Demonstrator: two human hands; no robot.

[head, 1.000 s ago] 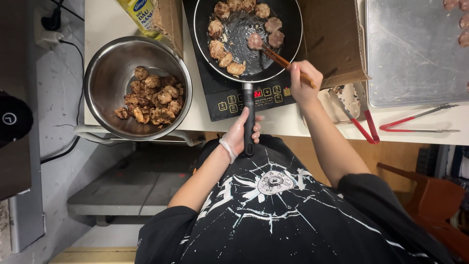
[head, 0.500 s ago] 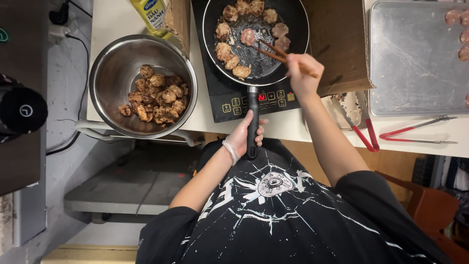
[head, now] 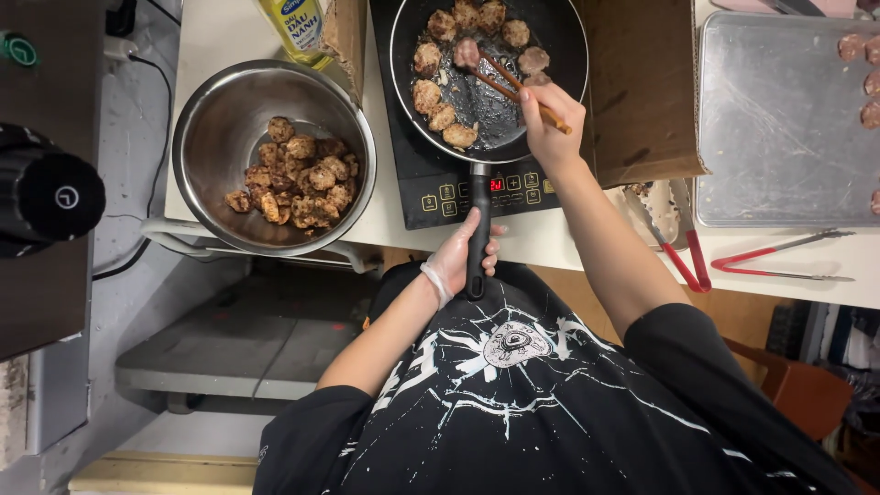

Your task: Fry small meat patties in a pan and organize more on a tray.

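- Two hands at work over one white counter (head: 275,27), seen from above.
- Widest of all, off to the right: a bare metal tray (head: 779,128) with a few pale raw patties (head: 869,82) along its far edge, apparently not yet cooked.
- Next in size, left: a steel bowl (head: 220,119) holding a heap of dark browned pieces (head: 298,179), judged to be the finished batch.
- Centre: a black frying pan (head: 559,37) sitting on an induction cooktop (head: 412,174) with lit red digits; a brown cardboard sheet (head: 642,92) just beside it.
- Inside the pan, about ten meat pieces (head: 426,92) ringed around the oily middle; most golden to brown, one pinkish piece (head: 466,50) looking the least done.
- Roughly midway by this reckoning: one batch browned, one frying, a few raw ones left.
- Left hand (head: 458,257), in a thin clear glove, clenched around the pan handle (head: 478,197) at the counter's edge.
- Right hand (head: 548,115), bare, closed on a pair of wooden chopsticks (head: 502,78), tips touching or pinching the pinkish piece near the pan's far side; cannot tell which.
- Smaller: red-handled tongs (head: 770,261) lying right of the cooktop, well apart from both hands.
- Smallest: a yellow oil bottle (head: 293,27) at the top, just beyond the bowl.
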